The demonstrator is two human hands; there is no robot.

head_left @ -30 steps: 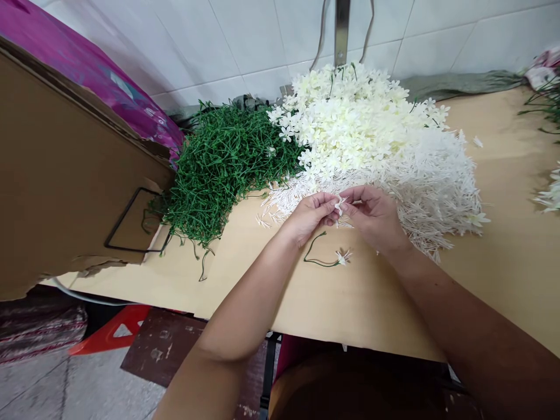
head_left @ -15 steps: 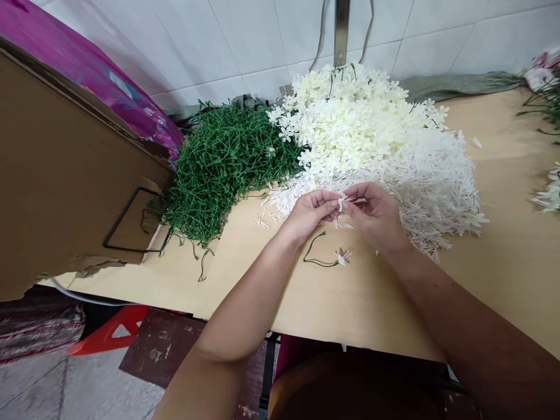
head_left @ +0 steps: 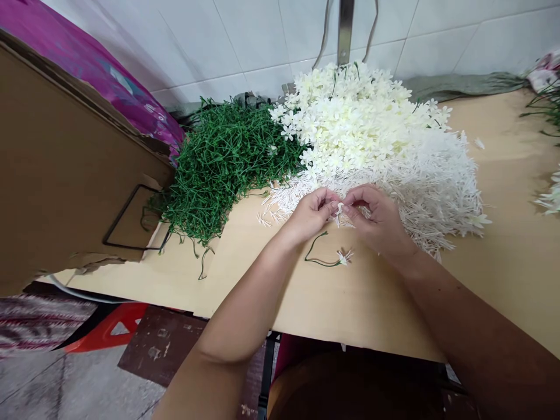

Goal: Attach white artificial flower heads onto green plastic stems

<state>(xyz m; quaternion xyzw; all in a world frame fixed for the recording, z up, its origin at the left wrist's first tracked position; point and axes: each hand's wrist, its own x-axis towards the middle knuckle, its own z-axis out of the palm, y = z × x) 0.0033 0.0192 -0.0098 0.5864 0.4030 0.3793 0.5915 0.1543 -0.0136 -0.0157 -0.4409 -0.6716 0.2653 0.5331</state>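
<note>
My left hand (head_left: 308,214) and my right hand (head_left: 378,221) meet fingertip to fingertip over the wooden table (head_left: 350,303), both pinched on a small white flower piece (head_left: 339,208) between them. Just below my hands lies a green stem with a white flower at its end (head_left: 326,259). Behind my hands rises a heap of white stamen pieces (head_left: 437,186), with a heap of cream flower heads (head_left: 354,116) on top of it. A pile of green stems (head_left: 219,160) lies to the left.
A brown cardboard box (head_left: 61,163) with a magenta bag (head_left: 96,64) behind it stands at the left. A white tiled wall (head_left: 245,41) runs along the back. More flowers (head_left: 549,195) lie at the right edge. A red stool (head_left: 107,329) shows below the table.
My fingers have drawn closer together around the small white piece; the hands stay in the same place. The view has shifted slightly.
</note>
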